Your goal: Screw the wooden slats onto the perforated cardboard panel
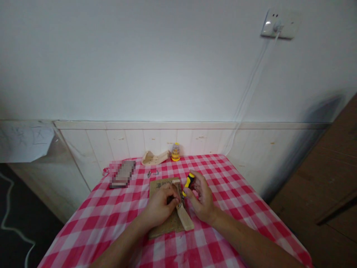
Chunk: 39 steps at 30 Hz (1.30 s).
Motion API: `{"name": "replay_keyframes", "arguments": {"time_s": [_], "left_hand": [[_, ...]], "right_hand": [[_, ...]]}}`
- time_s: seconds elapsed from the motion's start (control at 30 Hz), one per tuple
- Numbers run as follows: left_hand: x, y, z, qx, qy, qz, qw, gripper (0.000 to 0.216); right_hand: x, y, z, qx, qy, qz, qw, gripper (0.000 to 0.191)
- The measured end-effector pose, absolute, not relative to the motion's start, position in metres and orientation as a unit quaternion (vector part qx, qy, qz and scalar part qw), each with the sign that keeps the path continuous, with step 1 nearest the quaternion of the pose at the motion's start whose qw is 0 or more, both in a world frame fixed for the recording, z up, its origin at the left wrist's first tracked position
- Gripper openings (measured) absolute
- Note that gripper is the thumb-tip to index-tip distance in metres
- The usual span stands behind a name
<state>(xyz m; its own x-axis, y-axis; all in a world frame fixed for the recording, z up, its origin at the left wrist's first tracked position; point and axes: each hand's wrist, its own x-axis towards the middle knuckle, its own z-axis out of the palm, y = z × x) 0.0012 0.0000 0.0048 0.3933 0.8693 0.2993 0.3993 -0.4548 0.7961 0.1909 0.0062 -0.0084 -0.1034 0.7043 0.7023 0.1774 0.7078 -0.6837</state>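
My right hand (203, 197) grips a short screwdriver (189, 181) by its yellow and black handle, tilted with the tip pointing down. Under the tip lies a pale wooden piece (185, 219), angled across a brown board (164, 229) with dark writing near its far edge. A small metal part (180, 205) shows on the wood close to the tip. My left hand (164, 204) rests over the board, thumb and forefinger pinched together beside that part. What the pinch holds, if anything, is too small to make out.
Beyond the board lie small metal pieces (153, 172), a curved wooden piece with holes (155, 158) and a yellow bit container (175, 152). A pixelated flat object (122, 174) is at the left. The checkered tablecloth (231, 208) reaches the wall; a cable hangs from the socket (279, 24).
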Motion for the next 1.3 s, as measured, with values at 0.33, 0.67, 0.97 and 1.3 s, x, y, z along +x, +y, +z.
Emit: {"name": "replay_keyframes", "arguments": {"time_s": [0.33, 0.67, 0.97, 1.3], "left_hand": [[0.0002, -0.0008, 0.0033, 0.783, 0.395, 0.356, 0.323, 0.015], [0.0009, -0.0009, 0.0042, 0.785, 0.403, 0.345, 0.320, 0.013], [0.0004, -0.0006, 0.0035, 0.785, 0.404, 0.343, 0.320, 0.013], [-0.0020, 0.0063, -0.0012, 0.743, 0.413, 0.387, 0.357, 0.015]], "right_hand": [[0.1889, 0.0028, -0.0050, -0.279, -0.731, 0.248, 0.571, 0.047], [0.1871, 0.0058, -0.0073, -0.272, -0.741, 0.210, 0.577, 0.049], [0.1856, 0.0056, -0.0061, -0.315, -0.718, 0.194, 0.589, 0.052], [0.1856, 0.0078, -0.0036, -0.309, -0.695, 0.234, 0.605, 0.048]]}}
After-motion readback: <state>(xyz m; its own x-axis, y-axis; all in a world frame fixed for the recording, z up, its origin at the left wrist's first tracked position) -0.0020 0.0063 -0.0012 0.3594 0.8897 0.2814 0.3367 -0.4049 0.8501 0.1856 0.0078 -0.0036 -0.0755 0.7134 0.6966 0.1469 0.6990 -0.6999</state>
